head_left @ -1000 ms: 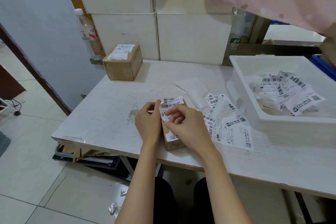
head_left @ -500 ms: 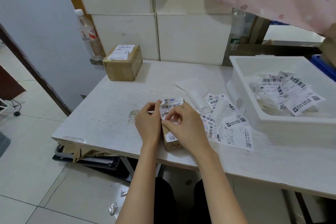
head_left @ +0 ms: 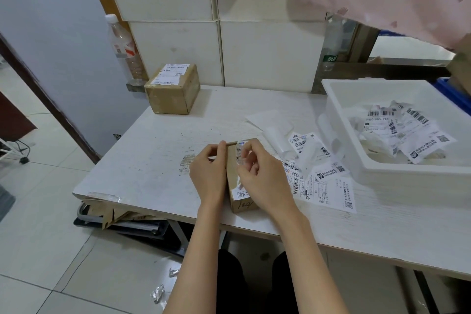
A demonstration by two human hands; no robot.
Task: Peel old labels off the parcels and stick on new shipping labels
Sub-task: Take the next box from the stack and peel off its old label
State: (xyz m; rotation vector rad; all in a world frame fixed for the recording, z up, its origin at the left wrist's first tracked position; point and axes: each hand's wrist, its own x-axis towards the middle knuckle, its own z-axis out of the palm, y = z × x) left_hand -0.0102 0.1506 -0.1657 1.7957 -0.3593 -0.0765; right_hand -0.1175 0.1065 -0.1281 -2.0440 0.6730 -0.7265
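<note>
A small brown parcel (head_left: pixel 238 181) lies near the table's front edge. My left hand (head_left: pixel 207 171) grips its left side, the thumb up at the far corner. My right hand (head_left: pixel 257 176) pinches the white label (head_left: pixel 240 151), which is lifted and curled up off the parcel's top; its near end still sticks by the QR code. Bare cardboard shows where the label lay. A second brown parcel (head_left: pixel 173 90) with a white label on top stands at the back left.
Loose shipping labels (head_left: pixel 328 186) and backing sheets lie right of the parcel. A white bin (head_left: pixel 382 173) holds several crumpled labels. A plastic bottle (head_left: pixel 125 51) stands at the back left. Flattened cardboard (head_left: pixel 114 214) lies under the white table (head_left: pixel 153 160).
My right hand has pulled the label's far end up and toward me, curling it off the parcel top. My left hand has stayed on the parcel's left side.
</note>
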